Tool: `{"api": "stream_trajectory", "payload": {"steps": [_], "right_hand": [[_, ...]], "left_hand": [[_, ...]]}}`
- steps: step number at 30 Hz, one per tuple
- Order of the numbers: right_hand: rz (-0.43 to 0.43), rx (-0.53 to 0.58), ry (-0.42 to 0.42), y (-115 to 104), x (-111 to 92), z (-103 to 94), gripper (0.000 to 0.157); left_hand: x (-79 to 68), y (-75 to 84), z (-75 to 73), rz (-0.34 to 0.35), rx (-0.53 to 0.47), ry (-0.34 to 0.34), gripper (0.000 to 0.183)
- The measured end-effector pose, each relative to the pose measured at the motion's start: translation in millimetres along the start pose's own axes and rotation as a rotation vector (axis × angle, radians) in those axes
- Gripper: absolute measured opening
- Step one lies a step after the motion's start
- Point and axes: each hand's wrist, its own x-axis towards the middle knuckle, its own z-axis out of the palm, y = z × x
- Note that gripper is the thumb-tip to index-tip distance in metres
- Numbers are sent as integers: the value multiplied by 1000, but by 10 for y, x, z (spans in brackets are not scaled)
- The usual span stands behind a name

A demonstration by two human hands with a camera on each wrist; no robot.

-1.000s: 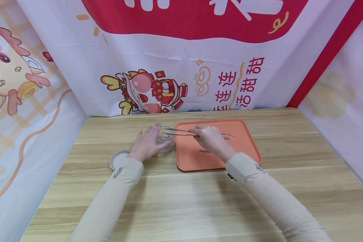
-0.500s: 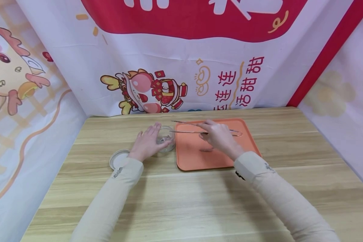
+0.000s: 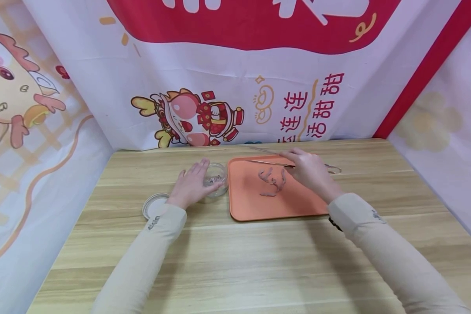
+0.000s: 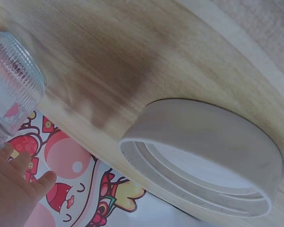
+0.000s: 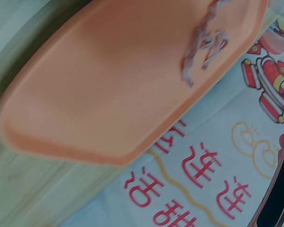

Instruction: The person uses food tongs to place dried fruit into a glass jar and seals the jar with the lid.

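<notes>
My left hand [image 3: 191, 185] is at a small clear glass jar [image 3: 219, 192], fingers straight and spread on its far left side and thumb across its near side. A few greyish bits lie in the jar. The left wrist view shows the ribbed jar wall [image 4: 16, 71] and fingertips [image 4: 46, 179] close to its rim. Over the orange tray [image 3: 251, 211], my right hand [image 3: 312, 172] grips long metal tongs [image 3: 267, 162], their two arms spread apart, tips pointing left with nothing between them. Several pinkish-grey worm-like strips [image 3: 264, 175] lie on the tray.
A white screw lid [image 3: 154, 207] lies on the wooden table [image 3: 235, 266], left of the jar and partly behind the left sleeve. A printed cloth [image 3: 227, 69] hangs along the table's far edge, with more printed cloth on both sides.
My right hand has moved right with the tongs, away from the jar, and the tong arms have spread apart. More of the strips on the tray now show. The left hand has stayed put.
</notes>
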Motion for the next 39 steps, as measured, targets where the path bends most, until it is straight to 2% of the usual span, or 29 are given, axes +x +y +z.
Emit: {"api": "stream_trajectory", "payload": {"steps": [6, 17, 29, 39], "right_hand": [[52, -13, -68, 195, -140, -32, 43], [52, -13, -51, 438, -451, 12, 34], [61, -31, -62, 547, -638, 119, 35], [78, -45, -99, 576, -692, 138, 34]], "left_hand": [[1, 1, -1, 4, 7, 4, 96], [-4, 1, -1, 9, 18, -3, 95], [-10, 3, 5, 12, 20, 8, 94], [-18, 10, -9, 9, 15, -3, 95]]}}
